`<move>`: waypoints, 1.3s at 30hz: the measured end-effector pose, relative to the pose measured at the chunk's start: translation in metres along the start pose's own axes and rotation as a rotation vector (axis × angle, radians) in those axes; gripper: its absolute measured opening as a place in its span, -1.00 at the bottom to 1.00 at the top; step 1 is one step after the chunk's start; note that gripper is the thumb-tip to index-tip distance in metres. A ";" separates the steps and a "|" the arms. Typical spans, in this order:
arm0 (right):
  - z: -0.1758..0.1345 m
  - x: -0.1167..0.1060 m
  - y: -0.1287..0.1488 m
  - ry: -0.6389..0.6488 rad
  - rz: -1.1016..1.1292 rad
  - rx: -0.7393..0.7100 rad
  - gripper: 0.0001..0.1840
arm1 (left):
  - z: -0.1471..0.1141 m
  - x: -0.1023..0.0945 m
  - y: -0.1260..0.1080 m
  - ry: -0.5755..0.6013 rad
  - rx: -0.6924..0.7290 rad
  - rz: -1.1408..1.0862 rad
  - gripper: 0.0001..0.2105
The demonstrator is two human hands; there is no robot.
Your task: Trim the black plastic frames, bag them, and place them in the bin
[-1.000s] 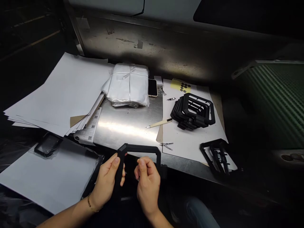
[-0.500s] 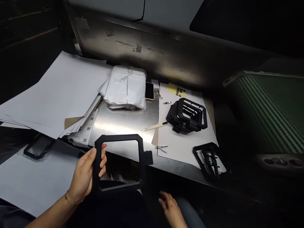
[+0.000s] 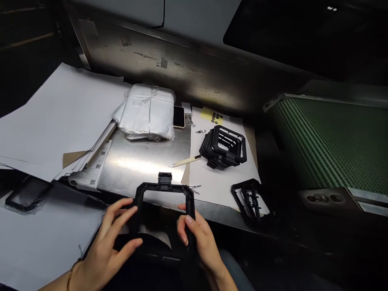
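Observation:
A black plastic frame (image 3: 153, 186) with cut corners is held up in front of me, its hinge-like tab at the top. My right hand (image 3: 203, 238) grips the frame's right side, thumb in front and fingers curled through the opening. At the left side is my left hand (image 3: 104, 242), fingers spread and thumb apart; its fingertips are close to the frame or just touching it. The frame's lower edge is lost in the dark. Beyond it, on white board, lies a stack of similar black frames (image 3: 224, 147).
A craft knife (image 3: 185, 161), tweezers-like metal tool (image 3: 195, 186) and phone (image 3: 179, 117) lie on the metal table. Bagged white packs (image 3: 147, 111) and paper sheets (image 3: 75, 121) are at left. Another black frame (image 3: 247, 198) sits near the table edge. A green conveyor belt (image 3: 336, 141) runs at right.
The frame has turned so its tab points up instead of right. My right hand has come up and taken its right side; my left hand has loosened its grip. The view has shifted right.

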State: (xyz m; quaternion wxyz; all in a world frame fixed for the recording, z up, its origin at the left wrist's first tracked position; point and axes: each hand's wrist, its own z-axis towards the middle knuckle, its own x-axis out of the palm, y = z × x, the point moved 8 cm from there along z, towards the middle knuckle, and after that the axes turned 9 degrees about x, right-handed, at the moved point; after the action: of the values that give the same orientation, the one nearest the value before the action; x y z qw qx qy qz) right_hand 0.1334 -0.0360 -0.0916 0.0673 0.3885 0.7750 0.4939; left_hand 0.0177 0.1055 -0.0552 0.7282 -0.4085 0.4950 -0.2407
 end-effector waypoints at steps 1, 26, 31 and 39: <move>0.001 -0.002 0.002 0.059 -0.025 0.004 -0.65 | -0.001 -0.007 0.015 -0.047 -0.161 -0.071 -0.51; 0.052 -0.124 0.002 -0.525 -0.794 -0.235 -0.52 | -0.021 0.039 0.022 0.486 -0.746 -1.046 -0.66; 0.042 -0.127 0.003 -0.610 -0.710 -0.292 -0.65 | 0.000 0.041 0.001 0.275 -0.659 -1.237 -0.57; -0.001 -0.077 0.050 -0.512 -0.286 -0.243 -0.70 | -0.002 0.038 -0.012 0.202 -0.563 -1.213 -0.57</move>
State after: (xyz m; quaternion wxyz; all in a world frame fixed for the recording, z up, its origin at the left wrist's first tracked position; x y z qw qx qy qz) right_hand 0.2130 -0.0775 -0.0716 0.3751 0.3765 0.7148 0.4546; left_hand 0.0316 0.0693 -0.0651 0.2801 -0.7637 0.2875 -0.5056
